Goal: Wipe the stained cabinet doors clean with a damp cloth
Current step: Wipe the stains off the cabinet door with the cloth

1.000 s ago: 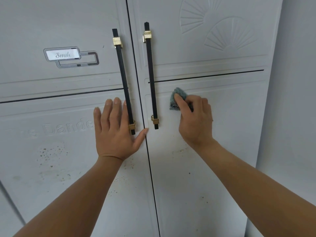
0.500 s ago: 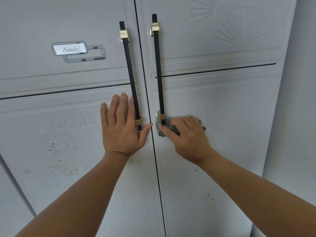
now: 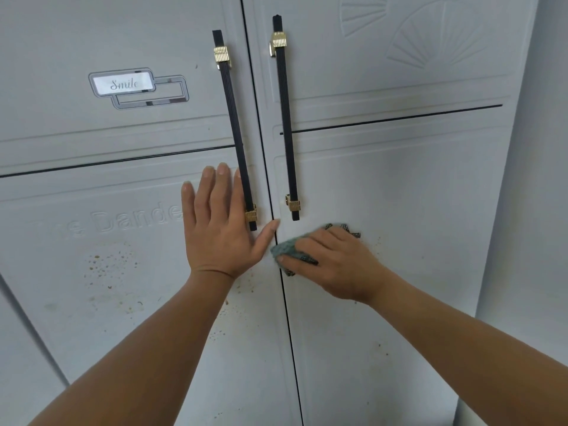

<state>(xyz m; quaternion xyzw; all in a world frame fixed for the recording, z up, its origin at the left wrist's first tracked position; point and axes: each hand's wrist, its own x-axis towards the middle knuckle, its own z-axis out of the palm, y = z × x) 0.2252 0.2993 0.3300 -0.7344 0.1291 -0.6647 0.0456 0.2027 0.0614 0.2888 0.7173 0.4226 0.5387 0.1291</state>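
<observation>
Right hand [image 3: 335,265] grips cloth [image 3: 289,249] against right door [image 3: 415,210]; left hand [image 3: 221,229] spread on left door [image 3: 92,179].

Two pale cabinet doors, seam between. Left door [image 3: 123,302]: "Smile" label [image 3: 123,83], black-and-gold handle [image 3: 236,133], brown speckled stains [image 3: 107,262] on the lower panel. Left hand [image 3: 221,235] lies flat on it, beside the handle's lower end. Right door [image 3: 415,210]: matching handle [image 3: 285,118]. Right hand [image 3: 338,265] grips a bunched teal cloth [image 3: 287,245] against it, just beside the seam.
</observation>
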